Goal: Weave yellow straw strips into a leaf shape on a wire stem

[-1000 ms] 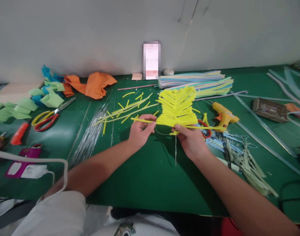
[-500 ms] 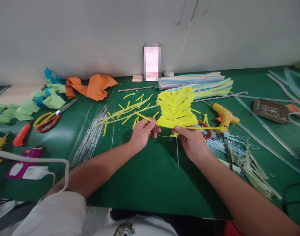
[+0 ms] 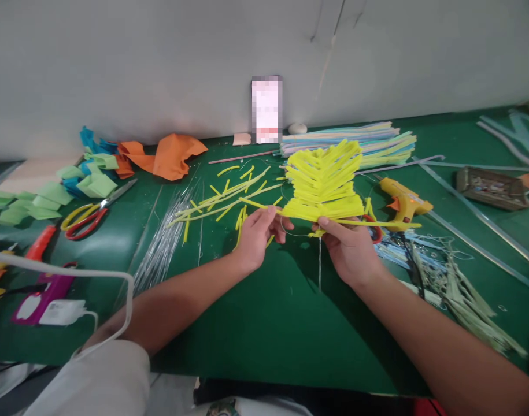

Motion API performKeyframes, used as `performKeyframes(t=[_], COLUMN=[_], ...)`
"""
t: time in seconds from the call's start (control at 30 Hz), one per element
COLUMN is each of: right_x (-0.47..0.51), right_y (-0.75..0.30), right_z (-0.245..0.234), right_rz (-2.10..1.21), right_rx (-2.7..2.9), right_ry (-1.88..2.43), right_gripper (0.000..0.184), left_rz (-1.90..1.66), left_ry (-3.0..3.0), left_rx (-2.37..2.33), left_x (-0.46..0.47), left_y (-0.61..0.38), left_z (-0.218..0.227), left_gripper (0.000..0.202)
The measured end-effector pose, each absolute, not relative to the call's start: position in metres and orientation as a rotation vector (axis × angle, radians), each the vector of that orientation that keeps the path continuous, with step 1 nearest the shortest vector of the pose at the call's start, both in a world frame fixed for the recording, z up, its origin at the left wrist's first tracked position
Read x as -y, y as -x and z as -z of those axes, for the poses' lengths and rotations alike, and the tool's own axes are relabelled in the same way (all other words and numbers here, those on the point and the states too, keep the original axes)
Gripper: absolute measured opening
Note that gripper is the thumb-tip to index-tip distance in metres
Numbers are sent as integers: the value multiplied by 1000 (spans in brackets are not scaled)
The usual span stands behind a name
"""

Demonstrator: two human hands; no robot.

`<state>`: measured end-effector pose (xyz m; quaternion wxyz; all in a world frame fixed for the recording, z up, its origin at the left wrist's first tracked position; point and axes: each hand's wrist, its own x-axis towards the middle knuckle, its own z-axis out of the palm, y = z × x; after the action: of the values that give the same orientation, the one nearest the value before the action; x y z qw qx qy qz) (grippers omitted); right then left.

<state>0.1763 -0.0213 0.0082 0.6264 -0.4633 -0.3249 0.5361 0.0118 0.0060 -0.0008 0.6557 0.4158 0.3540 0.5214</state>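
A flat yellow leaf shape (image 3: 325, 182), built from rows of slanted fuzzy pipe cleaners, is held up over the table. My right hand (image 3: 351, 248) grips its lower edge, thumb on top. A yellow pipe cleaner (image 3: 389, 223) runs across that edge and sticks out to the right past my thumb. On the left, my left hand (image 3: 261, 234) pinches the yellow strip (image 3: 252, 203) at the leaf's lower left corner between thumb and finger. Below the leaf hang a twisted yellow end (image 3: 317, 233) and thin wire (image 3: 320, 266).
Cut yellow pieces (image 3: 223, 199) and silvery wires (image 3: 164, 248) lie left. Scissors (image 3: 95, 212) rest farther left near green and orange paper (image 3: 177, 156). Pastel pipe cleaner bundles (image 3: 377, 141) lie behind. A yellow glue gun (image 3: 405, 202) sits right. A phone (image 3: 267, 110) leans on the wall.
Both hands and the leaf have shifted a little to the right, and the leaf's top now leans more rightward. The grip of both hands looks the same.
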Motion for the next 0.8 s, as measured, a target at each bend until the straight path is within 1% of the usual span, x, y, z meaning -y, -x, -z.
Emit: performKeyframes(t=[0.1, 0.2, 0.37, 0.47, 0.57, 0.7, 0.73, 0.8], right_x=[21, 21, 24, 26, 25, 22, 22, 21], right_y=[-178, -178, -172, -172, -176, -182, -183, -184], right_z=[-7, -7, -10, -10, -10, -11, -11, -11], right_rz=[-1192, -1197, -1306, -1331, -1309, -1255, -1234, -1182], right_rx=[737, 725, 816, 828, 794, 765, 765, 769], right_ry=[1082, 1093, 1025, 1028, 1057, 1053, 1047, 1055], right_gripper=[31, 34, 42, 43, 36, 18, 16, 18], left_rz=[-1217, -1217, -1084, -1043, -1064, -1132, -1146, -1163], left_ry=[-1034, -1074, -1084, -1094, -1088, -1064, -1061, -1063], left_rx=[-868, -933, -917, -881, -877, -897, -900, -895], left_x=[-6, -5, -3, -2, -3, -8, -9, -11], left_y=[-10, -10, -14, -15, -14, -12, -11, -11], left_z=[3, 2, -6, -9, -8, 0, 2, 4], left_gripper=[44, 37, 41, 38, 34, 32, 32, 33])
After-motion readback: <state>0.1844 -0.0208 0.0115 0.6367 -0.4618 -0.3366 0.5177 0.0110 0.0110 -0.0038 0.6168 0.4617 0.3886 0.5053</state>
